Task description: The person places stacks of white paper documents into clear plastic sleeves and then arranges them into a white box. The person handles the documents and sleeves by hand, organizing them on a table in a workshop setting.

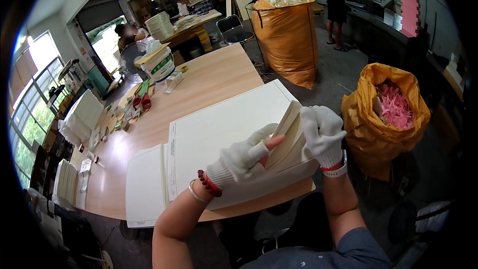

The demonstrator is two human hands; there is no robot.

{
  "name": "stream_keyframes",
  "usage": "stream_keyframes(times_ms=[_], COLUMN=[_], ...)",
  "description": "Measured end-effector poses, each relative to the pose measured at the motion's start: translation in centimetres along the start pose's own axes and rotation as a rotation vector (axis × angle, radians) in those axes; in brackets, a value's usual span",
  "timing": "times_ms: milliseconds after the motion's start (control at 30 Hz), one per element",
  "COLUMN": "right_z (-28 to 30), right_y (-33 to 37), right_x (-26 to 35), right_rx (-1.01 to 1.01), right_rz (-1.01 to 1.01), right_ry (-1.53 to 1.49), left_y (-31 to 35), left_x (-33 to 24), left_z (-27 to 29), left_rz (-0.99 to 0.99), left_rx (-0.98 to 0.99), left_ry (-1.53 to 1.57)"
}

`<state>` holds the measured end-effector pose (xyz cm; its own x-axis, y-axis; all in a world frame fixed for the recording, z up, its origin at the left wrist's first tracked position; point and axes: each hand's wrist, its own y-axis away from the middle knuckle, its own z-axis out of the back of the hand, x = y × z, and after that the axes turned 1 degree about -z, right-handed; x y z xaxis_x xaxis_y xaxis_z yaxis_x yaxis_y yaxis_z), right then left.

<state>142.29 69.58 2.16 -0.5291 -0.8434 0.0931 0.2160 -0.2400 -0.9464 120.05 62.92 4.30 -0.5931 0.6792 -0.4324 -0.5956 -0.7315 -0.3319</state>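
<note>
A bundle of cream-white paperboard pieces [288,145], bent and slightly fanned, stands tilted over the right end of a stack of large white printed sheets [219,122]. My left hand [244,155], in a white knit glove with bare fingertips showing, holds the bundle from its left side, thumb against it. Gloved too, my right hand [322,132] is closed at the bundle's right edge; its fingertips are hidden. A second, lower pile of white sheets [144,184] lies left of the large stack.
The wooden table [209,74] carries a white bucket [160,65], scattered scraps and red rolls [142,102], and white stacks [64,182] along its left edge. An orange sack of pink strips [366,139] stands right; a taller orange sack [286,40] stands behind. Two people are farther off.
</note>
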Motion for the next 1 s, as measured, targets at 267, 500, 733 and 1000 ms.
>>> stream_keyframes(times_ms=[267,500,733,1000], right_z=[-0.8,-0.2,-0.4,-0.3], right_y=[0.3,-0.1,0.3,0.5], right_x=[-0.1,0.1,0.0,0.0], right_rx=[-0.032,-0.022,0.031,-0.037], right_rz=[-0.067,-0.057,-0.200,-0.124], right_ry=[0.018,-0.086,-0.056,-0.099], left_y=[-0.4,-0.2,-0.4,-0.6], left_x=[1.1,-0.3,1.0,1.5], left_z=[-1.2,-0.1,-1.0,-1.3], left_rz=[-0.126,0.047,-0.092,-0.106], left_rx=[-0.162,-0.025,-0.092,-0.157], left_ry=[0.103,0.036,0.113,0.149])
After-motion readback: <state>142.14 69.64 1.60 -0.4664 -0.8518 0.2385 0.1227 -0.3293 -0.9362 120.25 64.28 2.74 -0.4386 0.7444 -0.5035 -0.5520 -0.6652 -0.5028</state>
